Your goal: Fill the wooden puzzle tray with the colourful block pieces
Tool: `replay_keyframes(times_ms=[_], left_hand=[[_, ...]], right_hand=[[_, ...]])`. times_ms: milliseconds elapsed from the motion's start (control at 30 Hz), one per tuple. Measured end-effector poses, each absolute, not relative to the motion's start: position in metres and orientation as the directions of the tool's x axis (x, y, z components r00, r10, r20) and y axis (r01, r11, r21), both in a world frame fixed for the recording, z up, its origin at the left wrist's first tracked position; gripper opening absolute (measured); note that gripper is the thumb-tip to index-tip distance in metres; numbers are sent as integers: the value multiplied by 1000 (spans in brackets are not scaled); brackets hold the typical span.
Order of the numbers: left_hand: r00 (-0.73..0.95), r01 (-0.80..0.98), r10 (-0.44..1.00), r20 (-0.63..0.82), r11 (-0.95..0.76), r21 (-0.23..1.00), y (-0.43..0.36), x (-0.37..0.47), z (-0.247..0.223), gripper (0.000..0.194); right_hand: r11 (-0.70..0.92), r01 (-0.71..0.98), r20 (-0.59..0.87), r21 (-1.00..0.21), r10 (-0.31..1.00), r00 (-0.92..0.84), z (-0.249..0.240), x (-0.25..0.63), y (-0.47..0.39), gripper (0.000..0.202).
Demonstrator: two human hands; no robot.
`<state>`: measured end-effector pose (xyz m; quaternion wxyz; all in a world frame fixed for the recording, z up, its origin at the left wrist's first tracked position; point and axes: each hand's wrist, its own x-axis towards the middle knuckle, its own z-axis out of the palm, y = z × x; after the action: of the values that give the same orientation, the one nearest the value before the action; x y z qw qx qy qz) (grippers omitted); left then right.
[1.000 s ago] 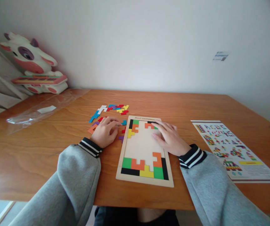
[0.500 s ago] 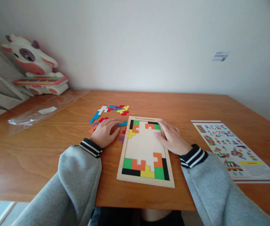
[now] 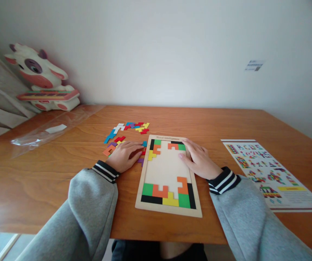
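Note:
The wooden puzzle board [image 3: 167,212] lies in front of me, with green, black, yellow and orange pieces set in its corners and bare wood in the middle. My right hand [image 3: 199,159] rests open over its right edge, fingers stretched towards the top corner, thumb over the bare part. Just left of the board, my left hand [image 3: 124,156] hovers low over loose pieces, thumb and fingers apart. By its fingertips are a blue piece [image 3: 144,144] and a purple piece [image 3: 140,161]; a red one is partly hidden. An orange C-shaped piece [image 3: 109,150] lies beside its knuckles.
More loose coloured pieces [image 3: 142,127] are scattered beyond my left hand. A printed pattern sheet [image 3: 270,170] lies at the right. Clear plastic wrapping [image 3: 36,139] is spread at the left, near a cow-shaped toy keyboard [image 3: 49,96] against the wall.
My left hand has shifted right and slightly down towards the board, uncovering the orange piece and covering more of the blue one. My right hand stays where it was.

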<state>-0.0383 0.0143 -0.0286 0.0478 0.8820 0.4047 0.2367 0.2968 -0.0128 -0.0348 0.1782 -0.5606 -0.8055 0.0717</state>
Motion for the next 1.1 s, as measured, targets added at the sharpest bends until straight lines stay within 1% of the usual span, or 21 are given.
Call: replay_keyframes(times_ms=[200, 400, 533, 633, 700, 767, 833, 867, 1000, 1100], left_hand=[[506, 710, 765, 399, -632, 311, 14, -38, -23, 30], [448, 732, 814, 370, -572, 371, 14, -39, -23, 28], [450, 739, 811, 374, -573, 355, 13, -37, -23, 27], [438, 768, 808, 394, -564, 302, 13, -38, -23, 26], [360, 842, 835, 415, -482, 240, 14, -42, -23, 27], [233, 923, 872, 430, -337, 183, 14, -47, -25, 32], [142, 961, 894, 426, -228, 158, 14, -53, -27, 37], [129, 964, 897, 424, -213, 157, 14, -55, -27, 39], [238, 926, 871, 431, -337, 170, 21, -52, -27, 39], [310, 901, 860, 405, -402, 164, 37, -39, -25, 40]], right_hand=[[366, 880, 209, -302, 926, -314, -35, 297, -12, 56], [364, 881, 213, -302, 927, -310, -37, 298, -12, 56], [376, 875, 233, -304, 920, -314, -37, 298, -12, 56], [369, 879, 231, -302, 923, -309, -38, 298, -12, 55], [374, 877, 241, -301, 920, -309, -38, 298, -12, 54], [377, 874, 248, -305, 918, -309, -39, 298, -11, 53], [371, 874, 243, -312, 921, -304, -40, 298, -11, 52], [368, 875, 239, -314, 923, -302, -40, 298, -11, 52], [364, 880, 240, -305, 924, -299, -40, 298, -10, 51], [367, 882, 248, -296, 921, -300, -40, 298, -10, 51]])
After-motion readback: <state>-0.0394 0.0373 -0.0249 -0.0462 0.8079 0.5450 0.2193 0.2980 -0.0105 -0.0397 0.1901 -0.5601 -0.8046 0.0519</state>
